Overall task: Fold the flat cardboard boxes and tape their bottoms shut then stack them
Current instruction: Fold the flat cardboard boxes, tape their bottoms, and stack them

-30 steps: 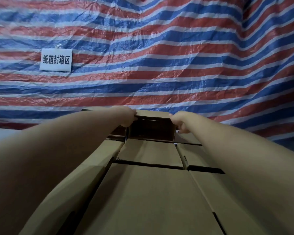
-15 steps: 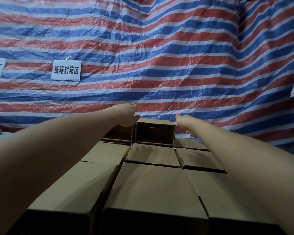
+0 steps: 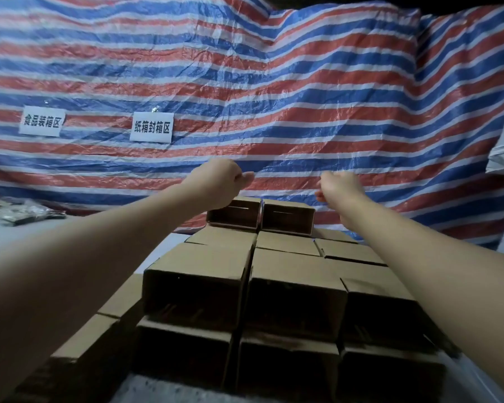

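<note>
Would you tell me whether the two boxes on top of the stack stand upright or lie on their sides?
On their sides: both top boxes show dark open mouths facing the camera.

— What can't you make out from here?

— My left hand (image 3: 220, 181) covers the left end of the far left box (image 3: 234, 214). My right hand (image 3: 339, 187) has its fingers turned away, so I can't tell their curl.

— And lower down?

— The bottom row of boxes (image 3: 285, 370) is dark and blurred inside. The clutter (image 3: 21, 212) at the left edge is too small to name.
</note>
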Tool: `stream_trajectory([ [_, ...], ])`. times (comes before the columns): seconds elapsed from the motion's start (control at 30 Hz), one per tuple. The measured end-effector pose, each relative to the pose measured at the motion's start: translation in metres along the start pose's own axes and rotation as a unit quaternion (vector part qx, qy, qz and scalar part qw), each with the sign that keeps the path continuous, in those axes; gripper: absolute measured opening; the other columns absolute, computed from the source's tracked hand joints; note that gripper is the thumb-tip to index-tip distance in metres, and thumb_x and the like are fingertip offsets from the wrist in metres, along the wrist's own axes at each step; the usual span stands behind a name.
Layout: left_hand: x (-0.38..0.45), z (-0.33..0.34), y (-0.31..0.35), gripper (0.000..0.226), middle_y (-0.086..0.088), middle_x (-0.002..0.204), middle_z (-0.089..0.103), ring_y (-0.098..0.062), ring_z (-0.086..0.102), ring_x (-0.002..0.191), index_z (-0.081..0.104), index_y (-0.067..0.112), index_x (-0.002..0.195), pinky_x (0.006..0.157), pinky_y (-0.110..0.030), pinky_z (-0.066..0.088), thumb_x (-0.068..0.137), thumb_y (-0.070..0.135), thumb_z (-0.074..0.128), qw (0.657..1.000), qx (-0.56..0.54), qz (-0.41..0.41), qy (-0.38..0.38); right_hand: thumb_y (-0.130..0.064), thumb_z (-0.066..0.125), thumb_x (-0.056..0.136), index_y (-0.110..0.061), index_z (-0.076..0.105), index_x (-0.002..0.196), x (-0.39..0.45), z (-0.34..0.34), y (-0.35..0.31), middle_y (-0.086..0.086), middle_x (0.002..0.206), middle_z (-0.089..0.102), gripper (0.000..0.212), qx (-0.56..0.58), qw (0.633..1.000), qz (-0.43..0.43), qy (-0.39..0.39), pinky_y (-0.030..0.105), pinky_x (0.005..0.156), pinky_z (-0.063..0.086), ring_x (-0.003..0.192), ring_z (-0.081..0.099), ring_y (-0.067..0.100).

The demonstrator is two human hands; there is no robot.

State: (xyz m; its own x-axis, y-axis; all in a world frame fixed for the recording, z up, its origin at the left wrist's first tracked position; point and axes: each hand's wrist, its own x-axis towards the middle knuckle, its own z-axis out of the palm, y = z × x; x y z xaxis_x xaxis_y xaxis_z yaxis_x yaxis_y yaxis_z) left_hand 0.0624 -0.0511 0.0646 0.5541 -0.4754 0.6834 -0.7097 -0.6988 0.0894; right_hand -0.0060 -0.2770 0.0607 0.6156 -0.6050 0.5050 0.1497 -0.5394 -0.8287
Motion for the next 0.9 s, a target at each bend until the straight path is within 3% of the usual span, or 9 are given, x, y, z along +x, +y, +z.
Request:
stream_trajectory([
  [0.17, -0.071, -0.025, -0.01, 0.067, 0.005, 0.039, 0.041, -0.009, 0.039, 0.034, 0.047, 0.012, 0.052, 0.043, -0.027, 0.035, 0.101, 0.054, 0.031, 0.998, -0.007, -0.067, 0.006, -0.024, 0.04, 0.103, -0.01, 0.063, 0.086, -0.078, 0.0, -0.022, 0.011, 0.079, 0.058, 0.032, 0.038, 0.998, -0.049, -0.013, 0.03, 0.06, 0.043, 0.072, 0.055, 0.021],
  [0.33, -0.127, -0.026, -0.056, 0.023, -0.01, 0.074, 0.07, -0.021, 0.067, 0.061, 0.071, 0.002, 0.082, 0.059, -0.035, 0.059, 0.097, 0.013, 0.057, 0.993, 0.008, -0.106, -0.042, -0.025, 0.04, 0.102, -0.011, 0.06, 0.083, -0.134, 0.011, -0.039, 0.01, 0.078, 0.057, 0.032, 0.039, 0.995, -0.072, -0.055, 0.028, 0.057, 0.041, 0.071, 0.054, 0.019],
  [0.43, -0.158, -0.011, -0.078, 0.015, 0.001, 0.07, 0.06, -0.01, 0.058, 0.055, 0.07, 0.014, 0.095, 0.044, -0.019, 0.041, 0.097, 0.011, 0.056, 0.983, 0.05, -0.161, -0.075, -0.027, 0.042, 0.102, -0.009, 0.062, 0.08, -0.156, 0.024, -0.039, 0.009, 0.077, 0.063, 0.035, 0.032, 0.995, -0.067, -0.07, 0.03, 0.06, 0.046, 0.072, 0.059, 0.019],
  [0.5, -0.179, 0.003, -0.09, 0.029, 0.006, 0.067, 0.046, -0.006, 0.047, 0.052, 0.057, 0.028, 0.128, 0.042, -0.016, 0.03, 0.103, 0.018, 0.044, 0.969, 0.074, -0.212, -0.105, -0.026, 0.044, 0.1, -0.002, 0.066, 0.084, -0.169, 0.034, -0.037, 0.014, 0.085, 0.071, 0.037, 0.024, 0.994, -0.064, -0.083, 0.034, 0.067, 0.052, 0.077, 0.064, 0.024],
  [0.53, -0.188, 0.01, -0.097, 0.031, 0.006, 0.065, 0.045, -0.006, 0.045, 0.05, 0.059, 0.027, 0.128, 0.04, -0.018, 0.03, 0.105, 0.026, 0.037, 0.962, 0.136, -0.205, -0.121, -0.026, 0.045, 0.1, 0.0, 0.067, 0.087, -0.173, 0.039, -0.035, 0.016, 0.089, 0.072, 0.037, 0.018, 0.994, -0.064, -0.091, 0.037, 0.071, 0.054, 0.079, 0.066, 0.026],
  [0.6, -0.207, 0.022, -0.109, 0.054, 0.005, 0.06, 0.052, -0.009, 0.049, 0.047, 0.069, 0.022, 0.087, 0.04, -0.023, 0.034, 0.105, 0.046, 0.025, 0.953, 0.208, -0.167, -0.141, -0.027, 0.046, 0.099, 0.001, 0.068, 0.09, -0.181, 0.048, -0.031, 0.017, 0.092, 0.073, 0.037, 0.005, 0.992, -0.063, -0.105, 0.04, 0.073, 0.056, 0.084, 0.068, 0.029],
  [0.67, -0.224, 0.042, -0.118, 0.062, 0.002, 0.07, 0.063, -0.011, 0.056, 0.057, 0.066, 0.017, 0.079, 0.052, -0.027, 0.04, 0.103, 0.052, 0.021, 0.949, 0.201, -0.174, -0.168, -0.028, 0.047, 0.098, 0.0, 0.069, 0.09, -0.186, 0.056, -0.024, 0.014, 0.089, 0.073, 0.037, -0.007, 0.991, -0.061, -0.117, 0.04, 0.073, 0.056, 0.084, 0.068, 0.028],
  [0.73, -0.242, 0.058, -0.128, 0.045, -0.001, 0.1, 0.067, -0.013, 0.058, 0.081, 0.063, 0.02, 0.104, 0.069, -0.029, 0.045, 0.101, 0.051, 0.032, 0.947, 0.167, -0.179, -0.207, -0.029, 0.047, 0.099, -0.004, 0.069, 0.086, -0.189, 0.062, -0.018, 0.011, 0.086, 0.072, 0.035, -0.014, 0.99, -0.06, -0.13, 0.035, 0.069, 0.053, 0.079, 0.067, 0.023],
  [0.9, -0.275, 0.079, -0.14, 0.063, -0.001, 0.145, 0.041, -0.021, 0.038, 0.135, 0.029, 0.029, 0.145, 0.107, -0.037, 0.033, 0.093, 0.064, 0.037, 0.929, 0.211, -0.185, -0.24, -0.027, 0.048, 0.1, -0.014, 0.068, 0.082, -0.196, 0.07, -0.007, 0.006, 0.085, 0.07, 0.031, -0.02, 0.987, -0.042, -0.155, 0.036, 0.074, 0.056, 0.083, 0.066, 0.02],
])
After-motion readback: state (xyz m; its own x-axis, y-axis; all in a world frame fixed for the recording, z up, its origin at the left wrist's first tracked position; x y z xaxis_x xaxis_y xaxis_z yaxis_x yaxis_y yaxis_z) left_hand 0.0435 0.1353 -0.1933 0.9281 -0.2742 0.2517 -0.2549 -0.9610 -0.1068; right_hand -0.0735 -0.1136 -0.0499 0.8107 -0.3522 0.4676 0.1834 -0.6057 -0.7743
